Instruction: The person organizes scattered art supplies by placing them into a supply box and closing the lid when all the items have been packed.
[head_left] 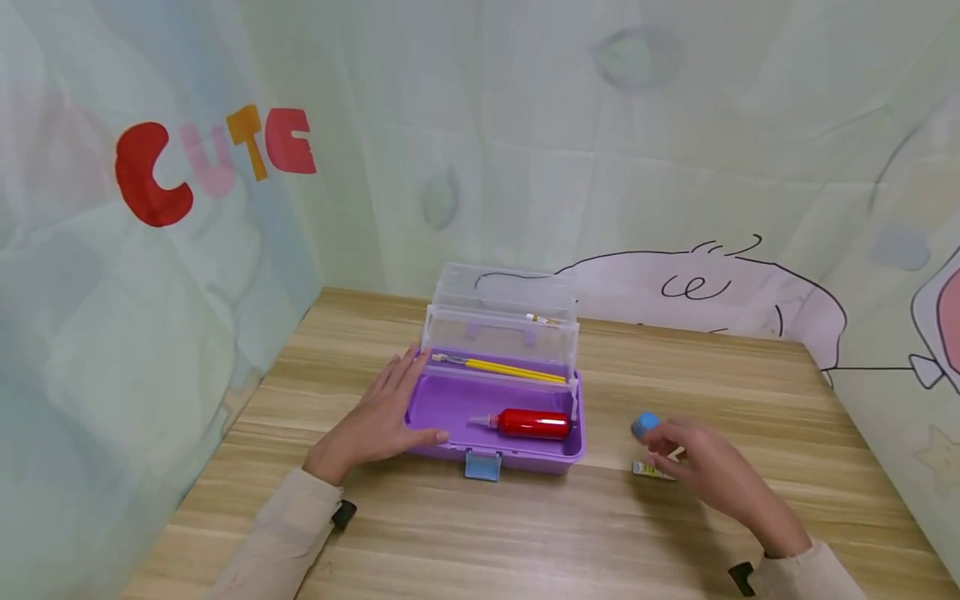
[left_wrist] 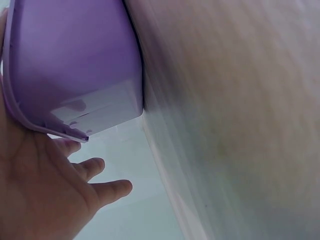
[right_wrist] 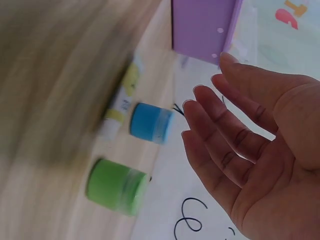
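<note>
A purple storage box (head_left: pixel 491 408) stands with its clear lid and tray raised at the back. My left hand (head_left: pixel 378 417) rests on its left rim, thumb near the front edge and fingers spread; the left wrist view shows the palm at the box's side wall. Inside lies a red squeeze bottle (head_left: pixel 534 423) with a pointed nozzle. My right hand (head_left: pixel 697 462) hovers over a small blue-topped jar (head_left: pixel 646 424) and a white-and-yellow tube (head_left: pixel 651 471), fingers relaxed and holding nothing. A green jar (right_wrist: pixel 117 186) shows in the right wrist view; the hand hides it in the head view.
Yellow-handled brushes (head_left: pixel 513 370) lie in the raised tray, and a small white-and-gold item (head_left: pixel 542 319) sits higher up. A blue latch (head_left: pixel 482 465) hangs at the box front. The wooden table (head_left: pixel 525 533) meets printed cloth walls (head_left: pixel 480 150) at back and sides.
</note>
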